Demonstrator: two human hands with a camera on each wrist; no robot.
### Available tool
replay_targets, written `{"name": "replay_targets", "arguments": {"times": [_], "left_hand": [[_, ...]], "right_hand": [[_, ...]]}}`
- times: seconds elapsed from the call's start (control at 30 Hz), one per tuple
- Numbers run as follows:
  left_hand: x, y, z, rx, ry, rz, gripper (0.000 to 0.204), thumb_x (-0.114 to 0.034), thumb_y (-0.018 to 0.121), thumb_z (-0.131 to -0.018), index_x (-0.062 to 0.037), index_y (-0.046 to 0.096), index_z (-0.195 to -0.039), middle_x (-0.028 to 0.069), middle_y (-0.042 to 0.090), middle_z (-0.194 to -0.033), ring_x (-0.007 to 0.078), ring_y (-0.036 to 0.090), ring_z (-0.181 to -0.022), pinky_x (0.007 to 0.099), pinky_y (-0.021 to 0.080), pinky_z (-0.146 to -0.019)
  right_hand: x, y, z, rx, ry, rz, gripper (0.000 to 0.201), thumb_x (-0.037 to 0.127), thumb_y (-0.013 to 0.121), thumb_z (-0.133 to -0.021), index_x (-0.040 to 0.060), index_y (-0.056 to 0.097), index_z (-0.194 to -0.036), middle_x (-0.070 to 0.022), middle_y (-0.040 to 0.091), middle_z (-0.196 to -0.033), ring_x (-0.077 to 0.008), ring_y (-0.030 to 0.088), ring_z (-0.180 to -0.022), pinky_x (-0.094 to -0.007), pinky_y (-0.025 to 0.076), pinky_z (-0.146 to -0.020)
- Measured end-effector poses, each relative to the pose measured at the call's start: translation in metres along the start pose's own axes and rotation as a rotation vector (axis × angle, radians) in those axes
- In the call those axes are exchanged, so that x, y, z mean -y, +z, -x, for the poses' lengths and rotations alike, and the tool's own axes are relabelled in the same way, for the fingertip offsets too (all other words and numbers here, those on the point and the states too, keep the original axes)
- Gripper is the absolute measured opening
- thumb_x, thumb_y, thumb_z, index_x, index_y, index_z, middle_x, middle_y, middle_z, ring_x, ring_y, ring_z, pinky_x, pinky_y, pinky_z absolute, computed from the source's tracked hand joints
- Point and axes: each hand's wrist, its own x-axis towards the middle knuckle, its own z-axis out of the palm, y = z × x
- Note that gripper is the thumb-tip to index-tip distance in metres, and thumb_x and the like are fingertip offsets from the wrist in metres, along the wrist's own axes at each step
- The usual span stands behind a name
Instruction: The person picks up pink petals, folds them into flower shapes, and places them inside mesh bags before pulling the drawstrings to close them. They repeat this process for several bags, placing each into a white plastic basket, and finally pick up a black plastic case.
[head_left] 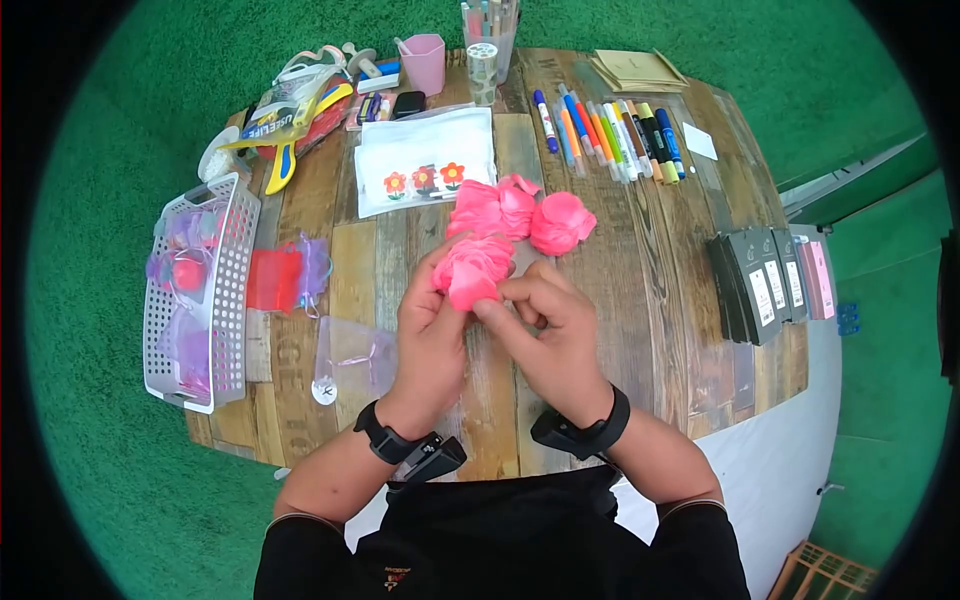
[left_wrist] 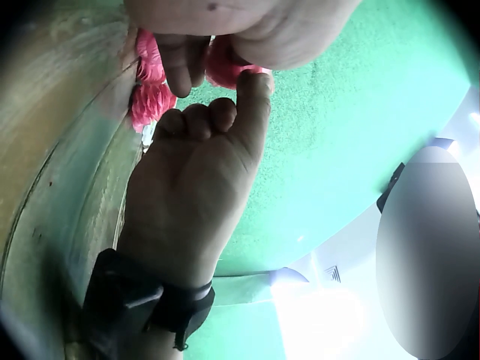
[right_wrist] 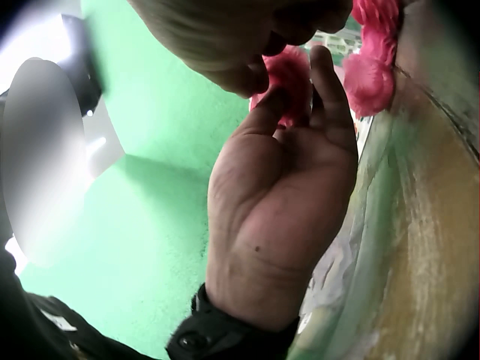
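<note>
A ruffled bright pink flower (head_left: 474, 272), with thin layered petals, is held up between both hands over the near middle of the table. My left hand (head_left: 430, 335) grips it from below and the left, its thumb lying on the near side. With thumb and forefinger my right hand (head_left: 555, 335) pinches the flower's lower right edge; its other fingers are curled, as the left wrist view also shows. Just beyond, similar pink flowers (head_left: 561, 223) rest in a cluster on the table. In the right wrist view, part of the held flower (right_wrist: 291, 79) shows between the hands.
On the left stand a white perforated basket (head_left: 228, 300) and red and purple organza pouches (head_left: 272, 281). A white pouch (head_left: 425, 140) with printed red flowers lies at the back, beside a row of markers (head_left: 625, 140). Black boxes (head_left: 745, 290) stand at the right.
</note>
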Motion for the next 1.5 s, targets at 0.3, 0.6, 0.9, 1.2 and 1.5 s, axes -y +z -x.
{"name": "replay_targets", "arguments": {"times": [0.3, 0.6, 0.9, 1.2, 1.5], "left_hand": [[-0.003, 0.004, 0.002, 0.0, 0.006, -0.031, 0.044, -0.019, 0.055, -0.116, -0.0072, 0.048, -0.158, 0.0092, 0.068, -0.139, 0.0178, 0.069, -0.12, 0.035, 0.056, -0.103], [-0.002, 0.005, 0.003, 0.059, -0.043, 0.045, 0.049, -0.02, 0.055, -0.116, -0.0078, 0.045, -0.162, 0.0096, 0.064, -0.147, 0.0193, 0.068, -0.124, 0.0367, 0.058, -0.102], [-0.004, 0.009, 0.006, 0.118, -0.057, 0.002, 0.055, -0.02, 0.058, -0.114, -0.0075, 0.043, -0.165, 0.0104, 0.058, -0.158, 0.0201, 0.063, -0.133, 0.0381, 0.054, -0.107], [-0.006, 0.009, 0.005, 0.227, -0.013, 0.023, 0.062, -0.005, 0.062, -0.106, -0.0026, 0.042, -0.165, 0.013, 0.058, -0.156, 0.0202, 0.062, -0.136, 0.0388, 0.049, -0.116], [-0.006, 0.011, 0.003, 0.069, -0.019, -0.071, 0.058, -0.016, 0.068, -0.107, -0.0019, 0.048, -0.16, 0.0128, 0.064, -0.149, 0.0218, 0.066, -0.13, 0.0399, 0.052, -0.112]], "right_hand": [[-0.013, 0.005, -0.003, -0.074, 0.05, -0.015, 0.011, 0.008, 0.084, -0.091, 0.0027, 0.076, -0.096, -0.0036, 0.046, -0.069, -0.0135, 0.047, -0.06, -0.0321, 0.039, -0.056], [-0.03, 0.009, 0.0, -0.113, 0.171, -0.153, 0.014, 0.008, 0.08, -0.092, 0.003, 0.068, -0.088, -0.0013, 0.047, -0.067, -0.0113, 0.046, -0.06, -0.0311, 0.04, -0.057], [-0.026, 0.004, -0.003, -0.091, 0.231, -0.186, 0.017, 0.009, 0.077, -0.093, 0.0045, 0.06, -0.091, 0.0027, 0.047, -0.071, -0.0072, 0.044, -0.065, -0.0287, 0.041, -0.059], [-0.034, 0.005, -0.006, -0.104, 0.286, -0.361, 0.023, 0.006, 0.076, -0.094, 0.0046, 0.055, -0.103, 0.0038, 0.051, -0.081, -0.0043, 0.046, -0.07, -0.0247, 0.044, -0.062], [-0.031, 0.007, -0.005, -0.07, 0.292, -0.357, 0.022, 0.004, 0.075, -0.095, 0.005, 0.055, -0.104, 0.0047, 0.051, -0.081, -0.0031, 0.048, -0.071, -0.0232, 0.044, -0.063]]}}
